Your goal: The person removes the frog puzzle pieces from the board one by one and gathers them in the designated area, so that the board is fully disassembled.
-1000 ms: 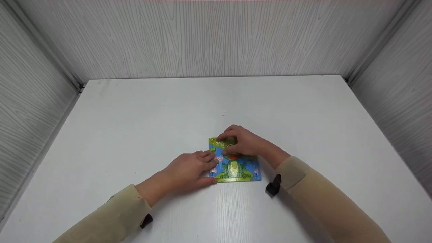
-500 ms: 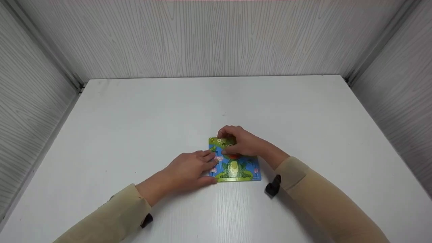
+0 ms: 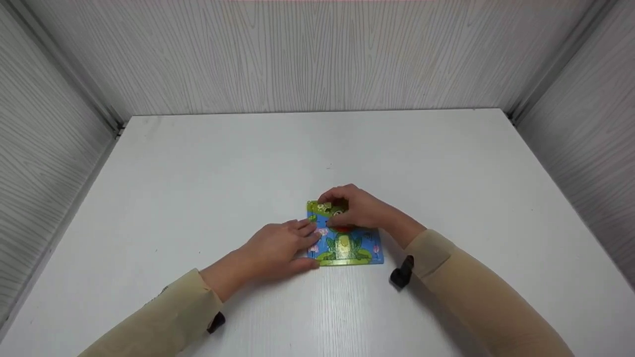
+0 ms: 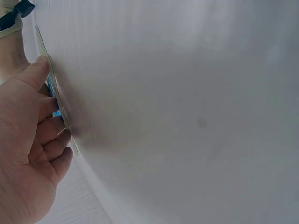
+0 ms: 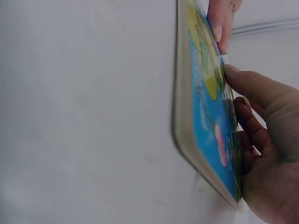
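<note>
A small frog jigsaw puzzle (image 3: pixel 344 250) in blue and green lies on the white table, its wooden edge showing in the right wrist view. My left hand (image 3: pixel 278 253) rests flat with fairly straight fingers over the puzzle's left edge. Above the upper part of the puzzle, my right hand (image 3: pixel 359 208) is bent, with thumb and fingers curled at a green flowered puzzle piece (image 3: pixel 324 207) near the top left. That piece looks slightly raised; a thin pale edge shows by the fingers in the right wrist view. The palm hides the puzzle's upper right.
The white table (image 3: pixel 223 163) reaches back to a pale wood-grain wall (image 3: pixel 317 59). Similar panels rise on the left (image 3: pixel 44 148) and right (image 3: pixel 585 139). A black strap end (image 3: pixel 402 272) hangs at the right cuff.
My right fingertips curl inward, then reach slightly left, and the flowered piece at the top left now sits tilted. My left hand and the puzzle have stayed in place.
</note>
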### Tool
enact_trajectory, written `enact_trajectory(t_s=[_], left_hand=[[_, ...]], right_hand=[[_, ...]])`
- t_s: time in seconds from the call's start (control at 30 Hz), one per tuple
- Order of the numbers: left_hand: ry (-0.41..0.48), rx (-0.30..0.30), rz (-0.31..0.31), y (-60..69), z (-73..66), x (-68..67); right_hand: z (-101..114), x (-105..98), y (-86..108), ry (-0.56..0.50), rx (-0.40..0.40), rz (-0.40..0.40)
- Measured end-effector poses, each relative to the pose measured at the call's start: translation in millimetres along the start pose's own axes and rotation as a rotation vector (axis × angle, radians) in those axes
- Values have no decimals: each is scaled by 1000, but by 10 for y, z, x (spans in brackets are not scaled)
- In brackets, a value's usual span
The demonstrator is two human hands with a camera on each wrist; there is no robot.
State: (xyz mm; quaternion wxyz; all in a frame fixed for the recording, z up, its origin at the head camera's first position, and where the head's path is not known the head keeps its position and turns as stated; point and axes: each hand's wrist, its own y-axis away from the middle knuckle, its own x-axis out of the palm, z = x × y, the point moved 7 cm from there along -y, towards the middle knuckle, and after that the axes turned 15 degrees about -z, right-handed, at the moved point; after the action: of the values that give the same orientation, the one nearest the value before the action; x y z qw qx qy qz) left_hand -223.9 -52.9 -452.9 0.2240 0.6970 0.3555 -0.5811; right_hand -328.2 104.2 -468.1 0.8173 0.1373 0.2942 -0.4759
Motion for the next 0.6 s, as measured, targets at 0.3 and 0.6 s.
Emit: enact_trajectory(t_s=[0.3,0.6], left_hand=[[-19,38,-27,-28,-7,-28],[-18,34,-15,-8,-12,-8]], right_hand=[[-13,-74,6,45,38,-73],[-1,-485,-46,90,32,-154]])
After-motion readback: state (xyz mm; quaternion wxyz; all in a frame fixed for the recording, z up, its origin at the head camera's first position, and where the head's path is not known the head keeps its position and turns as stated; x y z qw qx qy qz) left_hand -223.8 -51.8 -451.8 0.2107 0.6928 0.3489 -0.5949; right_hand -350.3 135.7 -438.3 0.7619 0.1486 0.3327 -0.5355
